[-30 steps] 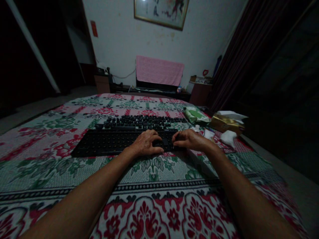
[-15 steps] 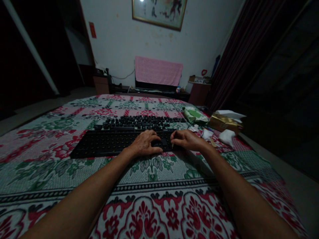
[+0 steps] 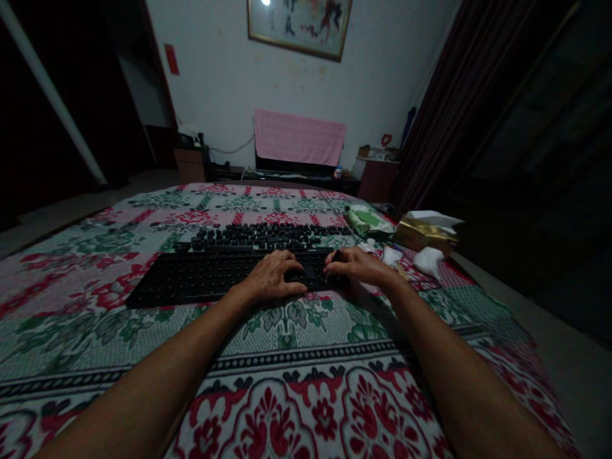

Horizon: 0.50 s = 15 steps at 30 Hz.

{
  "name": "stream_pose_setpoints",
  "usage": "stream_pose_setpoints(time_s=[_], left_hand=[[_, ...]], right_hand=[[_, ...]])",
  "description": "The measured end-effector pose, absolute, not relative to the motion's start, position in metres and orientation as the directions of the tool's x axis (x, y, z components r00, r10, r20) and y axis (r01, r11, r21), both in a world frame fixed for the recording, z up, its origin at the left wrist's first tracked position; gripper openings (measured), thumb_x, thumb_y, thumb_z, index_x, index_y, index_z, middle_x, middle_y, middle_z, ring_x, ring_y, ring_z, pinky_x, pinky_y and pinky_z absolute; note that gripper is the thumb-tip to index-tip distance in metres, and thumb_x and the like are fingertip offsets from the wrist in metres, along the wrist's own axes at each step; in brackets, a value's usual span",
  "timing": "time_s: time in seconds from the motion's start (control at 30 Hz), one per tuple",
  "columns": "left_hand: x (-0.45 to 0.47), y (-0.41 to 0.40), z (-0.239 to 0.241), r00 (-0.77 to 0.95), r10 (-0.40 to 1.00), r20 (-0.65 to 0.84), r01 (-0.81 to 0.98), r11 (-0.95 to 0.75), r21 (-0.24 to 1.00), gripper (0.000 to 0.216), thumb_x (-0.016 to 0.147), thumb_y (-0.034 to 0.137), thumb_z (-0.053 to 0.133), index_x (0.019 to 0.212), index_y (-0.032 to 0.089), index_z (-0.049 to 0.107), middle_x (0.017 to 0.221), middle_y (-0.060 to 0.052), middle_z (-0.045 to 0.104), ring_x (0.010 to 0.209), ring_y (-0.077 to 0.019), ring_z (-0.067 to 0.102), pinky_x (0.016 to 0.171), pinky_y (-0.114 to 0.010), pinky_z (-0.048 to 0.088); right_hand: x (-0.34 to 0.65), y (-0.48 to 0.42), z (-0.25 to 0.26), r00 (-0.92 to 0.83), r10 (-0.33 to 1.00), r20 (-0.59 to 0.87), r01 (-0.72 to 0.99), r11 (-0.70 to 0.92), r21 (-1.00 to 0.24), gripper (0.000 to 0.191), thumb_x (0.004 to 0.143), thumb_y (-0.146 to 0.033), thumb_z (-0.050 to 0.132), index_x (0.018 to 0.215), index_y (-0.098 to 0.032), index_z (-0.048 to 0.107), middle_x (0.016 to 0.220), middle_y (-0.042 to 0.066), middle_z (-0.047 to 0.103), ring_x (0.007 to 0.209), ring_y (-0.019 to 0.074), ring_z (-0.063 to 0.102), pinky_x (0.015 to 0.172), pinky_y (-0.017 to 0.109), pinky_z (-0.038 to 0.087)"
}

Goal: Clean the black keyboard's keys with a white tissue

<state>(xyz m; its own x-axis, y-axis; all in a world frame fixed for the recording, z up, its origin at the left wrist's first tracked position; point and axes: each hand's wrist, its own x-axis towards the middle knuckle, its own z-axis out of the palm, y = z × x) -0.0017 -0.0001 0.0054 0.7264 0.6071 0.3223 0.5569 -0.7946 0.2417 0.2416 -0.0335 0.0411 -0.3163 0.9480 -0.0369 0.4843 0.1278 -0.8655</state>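
A black keyboard [image 3: 184, 280] with its keycaps off lies on the patterned bedspread, rows of small pale dots across it. My left hand [image 3: 273, 275] is laid over its right half, thumb along the near edge and fingers bent toward the far edge, gripping it. At the keyboard's right end my right hand [image 3: 356, 264] is closed in a pinch. A thin, pale-tipped thing points down from those fingers; it is too small and dark to name. Many loose black keycaps [image 3: 277, 236] lie in rows just beyond the keyboard.
Right of the keycaps lie a green and white packet [image 3: 368, 220], a golden tissue box [image 3: 425, 233] and crumpled white tissues [image 3: 429, 261]. The bedspread [image 3: 287, 357] covers the whole surface. A pink cloth [image 3: 299, 137] hangs over a screen by the far wall.
The view has shifted slightly, moving everything a little left. My right fingers have shifted slightly at the keyboard's right end; my left hand stays in place on it.
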Motion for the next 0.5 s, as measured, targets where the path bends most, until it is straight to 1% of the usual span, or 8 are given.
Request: stream_pose_setpoints(time_s=[0.17, 0.27, 0.33, 0.4, 0.47, 0.5], left_hand=[[-0.002, 0.001, 0.004, 0.728, 0.596, 0.338, 0.544, -0.803, 0.244, 0.044, 0.073, 0.055, 0.057, 0.105, 0.026, 0.061, 0.111, -0.004, 0.052, 0.101, -0.0205, 0.049, 0.09, -0.035, 0.04], [-0.002, 0.002, 0.003, 0.729, 0.592, 0.343, 0.542, -0.806, 0.238, 0.045, 0.073, 0.056, 0.056, 0.105, 0.026, 0.061, 0.11, -0.004, 0.053, 0.1, -0.0204, 0.049, 0.089, -0.035, 0.04], [-0.002, 0.003, 0.002, 0.731, 0.589, 0.343, 0.541, -0.808, 0.235, 0.045, 0.073, 0.056, 0.056, 0.105, 0.026, 0.061, 0.11, -0.004, 0.053, 0.1, -0.0206, 0.049, 0.089, -0.035, 0.041], [-0.002, 0.003, 0.002, 0.733, 0.59, 0.339, 0.541, -0.807, 0.236, 0.045, 0.072, 0.056, 0.056, 0.105, 0.026, 0.061, 0.11, -0.004, 0.053, 0.1, -0.0205, 0.049, 0.089, -0.035, 0.04], [-0.002, 0.002, 0.003, 0.733, 0.592, 0.334, 0.541, -0.806, 0.24, 0.045, 0.073, 0.056, 0.056, 0.106, 0.026, 0.061, 0.109, -0.004, 0.053, 0.1, -0.0205, 0.049, 0.09, -0.035, 0.04], [-0.002, 0.002, 0.003, 0.731, 0.596, 0.333, 0.543, -0.803, 0.244, 0.045, 0.073, 0.056, 0.055, 0.106, 0.025, 0.061, 0.109, -0.004, 0.053, 0.1, -0.0204, 0.049, 0.09, -0.035, 0.04]], right_hand=[[0.248, -0.03, 0.042, -0.317, 0.945, -0.084, 0.325, 0.025, -0.945, 0.026, 0.074, -0.041, 0.061, 0.077, -0.015, 0.061, 0.075, 0.005, 0.066, 0.058, 0.0086, 0.053, 0.056, 0.022, 0.043], [0.252, -0.029, 0.04, -0.305, 0.948, -0.094, 0.273, -0.007, -0.962, 0.025, 0.072, -0.039, 0.064, 0.081, -0.017, 0.059, 0.084, 0.006, 0.067, 0.062, 0.0096, 0.056, 0.059, 0.023, 0.045], [0.253, -0.029, 0.041, -0.234, 0.971, -0.051, 0.224, 0.003, -0.975, 0.026, 0.07, -0.038, 0.066, 0.083, -0.018, 0.057, 0.089, 0.006, 0.067, 0.067, 0.0109, 0.059, 0.063, 0.025, 0.047], [0.251, -0.028, 0.044, -0.134, 0.99, 0.044, 0.185, 0.068, -0.98, 0.027, 0.069, -0.038, 0.066, 0.084, -0.018, 0.056, 0.089, 0.005, 0.067, 0.071, 0.0124, 0.061, 0.067, 0.027, 0.048], [0.246, -0.028, 0.047, -0.086, 0.986, 0.143, 0.199, 0.157, -0.967, 0.027, 0.069, -0.037, 0.066, 0.085, -0.018, 0.056, 0.087, 0.004, 0.066, 0.076, 0.0139, 0.061, 0.071, 0.029, 0.049], [0.242, -0.028, 0.048, -0.093, 0.979, 0.182, 0.229, 0.199, -0.953, 0.026, 0.07, -0.037, 0.065, 0.086, -0.018, 0.056, 0.085, 0.004, 0.066, 0.076, 0.0143, 0.061, 0.072, 0.029, 0.048]])
